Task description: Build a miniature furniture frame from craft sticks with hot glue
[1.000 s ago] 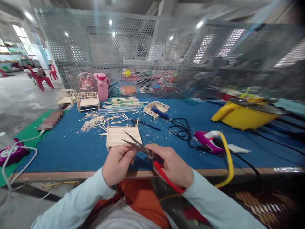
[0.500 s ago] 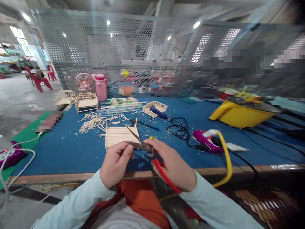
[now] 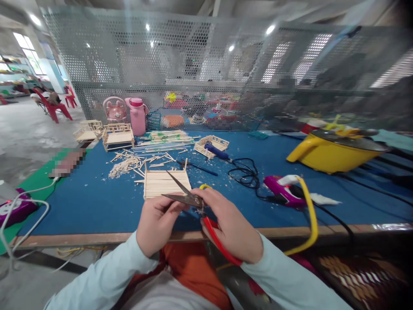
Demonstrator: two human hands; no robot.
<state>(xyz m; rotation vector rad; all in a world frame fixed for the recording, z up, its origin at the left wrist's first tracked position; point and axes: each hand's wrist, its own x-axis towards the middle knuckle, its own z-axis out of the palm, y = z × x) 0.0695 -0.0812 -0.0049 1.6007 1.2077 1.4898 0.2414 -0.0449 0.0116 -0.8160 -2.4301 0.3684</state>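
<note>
In my right hand [image 3: 234, 226] is a pair of scissors [image 3: 184, 199] with red handles, its dark blades parted and pointing left. My left hand [image 3: 156, 226] is closed, thumb against the fingers, right by the lower blade; whatever it pinches is hidden. Just beyond both hands lies a small platform of pale wooden sticks [image 3: 166, 183] with short posts at its far corners. To its left rests a heap of cut stick pieces [image 3: 124, 167].
Finished-looking stick furniture [image 3: 118, 137] stands back left by a pink bottle [image 3: 138, 117]. A blue glue gun [image 3: 216, 150] lies across a stick frame, its cord looping right. At right are a purple power strip [image 3: 284, 191] and a yellow pot [image 3: 335, 153]. A perforated screen [image 3: 180, 56] rises behind.
The scissors have turned slightly and their blades now sit over my left fingers. My right hand has shifted a little left. The whole view has moved slightly.
</note>
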